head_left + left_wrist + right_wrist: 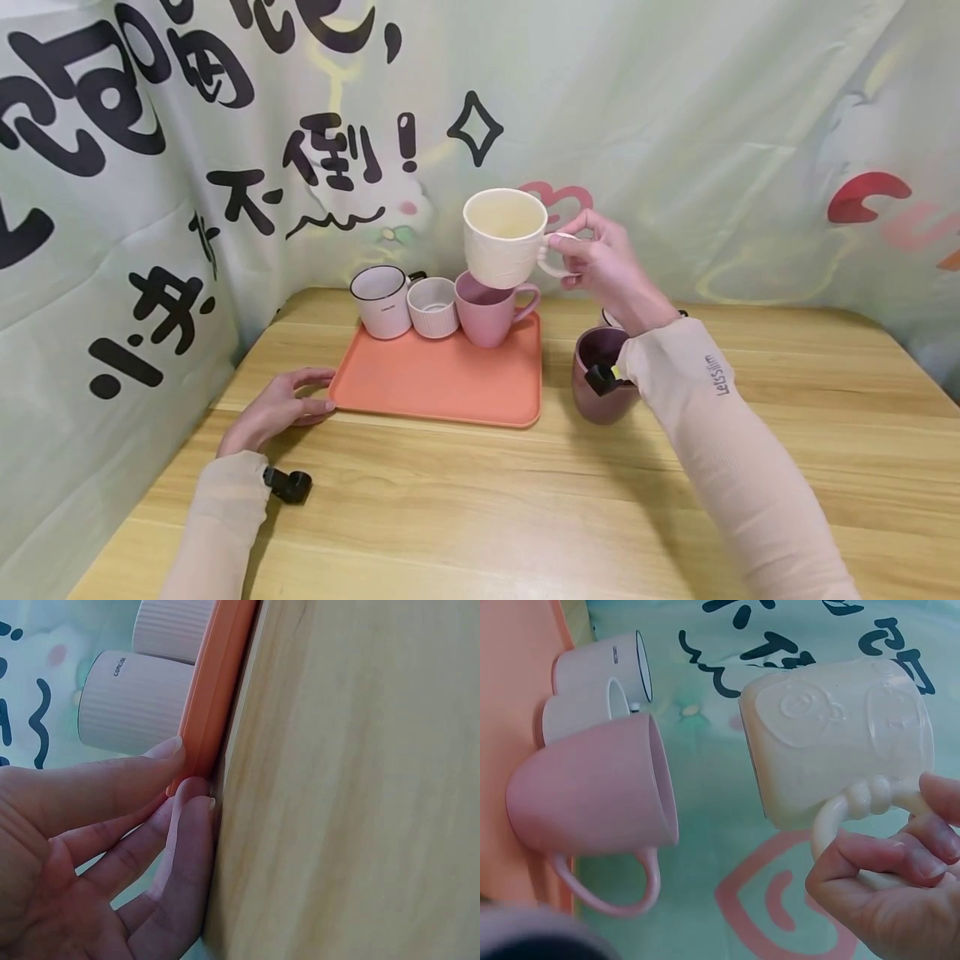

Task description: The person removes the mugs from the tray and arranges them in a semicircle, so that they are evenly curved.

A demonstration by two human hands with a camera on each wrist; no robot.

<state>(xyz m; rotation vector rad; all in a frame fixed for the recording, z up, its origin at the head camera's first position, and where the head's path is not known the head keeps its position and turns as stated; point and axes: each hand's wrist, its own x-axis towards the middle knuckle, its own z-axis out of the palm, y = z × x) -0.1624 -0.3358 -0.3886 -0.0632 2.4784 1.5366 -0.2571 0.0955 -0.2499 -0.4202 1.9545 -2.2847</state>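
Note:
A cream mug (504, 242) with raised patterns hangs in the air over the pink mug (483, 312), overlapping its rim in the head view. My right hand (603, 258) grips the cream mug by its beaded handle (855, 802). Along the back of an orange tray (442, 379) stand a white mug with a dark rim (381, 304), a small ribbed white cup (433, 308) and the pink mug, all upright. At the tray's front left corner, my left hand (279, 408) holds the edge, thumb (161, 750) on the rim and other fingers lower down.
To the right of the tray, a dark mauve mug (600, 392) stands on the wooden table (450, 517), partly behind the right wrist camera. Another white vessel (609, 318) shows behind it, mostly hidden. A printed curtain (637, 108) hangs behind and at the left.

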